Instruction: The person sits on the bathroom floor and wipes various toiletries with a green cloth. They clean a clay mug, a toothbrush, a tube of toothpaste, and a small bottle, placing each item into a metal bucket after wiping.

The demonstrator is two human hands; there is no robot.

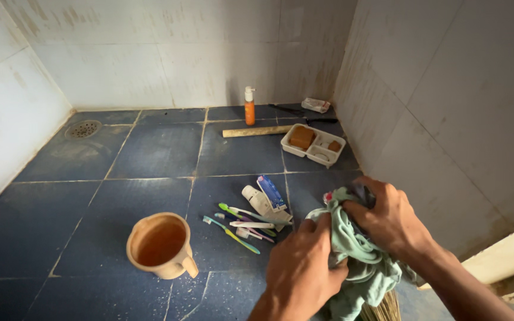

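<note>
Between both hands, crumpled pale-green cloth (358, 252), left hand (301, 267) and right hand (388, 223) clenched on it, blue-and-white toothpaste tube (271, 192) just beyond the fingertips, open blue floor tiles (78, 214) leftward.

You have a pale green cloth (361, 255) bunched up at the near right of the scene, above the blue tiled floor. It is soft, crumpled and folded over itself, with loose ends hanging down toward the near edge. A small red patch shows at its top left fold.
</note>
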